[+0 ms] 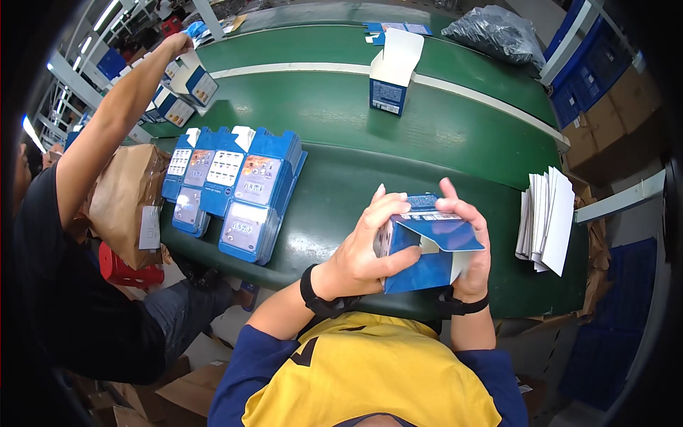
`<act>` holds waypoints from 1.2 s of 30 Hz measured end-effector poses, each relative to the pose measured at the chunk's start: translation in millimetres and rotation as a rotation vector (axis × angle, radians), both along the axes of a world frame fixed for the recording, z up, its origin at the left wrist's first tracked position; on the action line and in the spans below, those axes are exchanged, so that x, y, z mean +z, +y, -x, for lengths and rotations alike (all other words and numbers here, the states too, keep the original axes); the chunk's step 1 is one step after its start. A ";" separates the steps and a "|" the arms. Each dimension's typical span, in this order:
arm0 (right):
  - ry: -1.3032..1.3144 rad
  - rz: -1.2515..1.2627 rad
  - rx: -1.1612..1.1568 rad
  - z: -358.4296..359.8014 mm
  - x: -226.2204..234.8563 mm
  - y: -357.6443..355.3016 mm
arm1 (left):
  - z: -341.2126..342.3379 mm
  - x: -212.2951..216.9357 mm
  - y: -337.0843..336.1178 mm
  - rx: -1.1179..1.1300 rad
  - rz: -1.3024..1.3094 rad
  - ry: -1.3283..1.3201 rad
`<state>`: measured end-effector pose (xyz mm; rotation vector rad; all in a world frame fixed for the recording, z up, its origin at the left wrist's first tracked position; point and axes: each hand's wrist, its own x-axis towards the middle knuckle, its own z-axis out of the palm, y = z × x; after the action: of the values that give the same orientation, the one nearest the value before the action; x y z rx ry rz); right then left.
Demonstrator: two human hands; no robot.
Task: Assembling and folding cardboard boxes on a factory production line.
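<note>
Both my hands hold a blue cardboard box [420,274] above the table, close to my body. My left hand [366,249] grips its left side, with the thumb pressed on the near face and the fingers over the top. My right hand [473,238] wraps round the right side, its fingertips at the far edge. The box's near end has loose flaps standing partly open. To the left lie stacks of flat blue printed cartons [245,231]. At the right a bundle of folded white sheets [546,220] rests on the table.
An opened blue box [388,96] with a raised white flap stands on the green table [334,199]. At left, a co-worker's arm [117,121] reaches to more boxes [196,84] beside a large brown paper sack [124,203]. A grey plastic bag [496,35] lies at the far right.
</note>
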<state>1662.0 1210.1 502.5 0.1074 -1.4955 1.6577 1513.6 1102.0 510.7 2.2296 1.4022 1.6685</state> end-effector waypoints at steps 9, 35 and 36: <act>-0.066 -0.276 -0.175 1.1 -4.2 -3.3 | 10.1 6.9 -0.4 0.029 0.079 0.044; -0.551 -0.639 -0.461 13.1 28.2 -1.6 | 15.9 -2.5 -1.5 -0.076 0.094 -0.086; -0.552 -0.635 -0.465 11.8 29.4 -1.4 | 15.9 -3.0 -1.9 -0.081 0.097 -0.084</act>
<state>1650.2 1208.7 531.9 -0.3593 -2.2198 0.8259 1497.7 1100.1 507.7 2.1093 1.3250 1.6124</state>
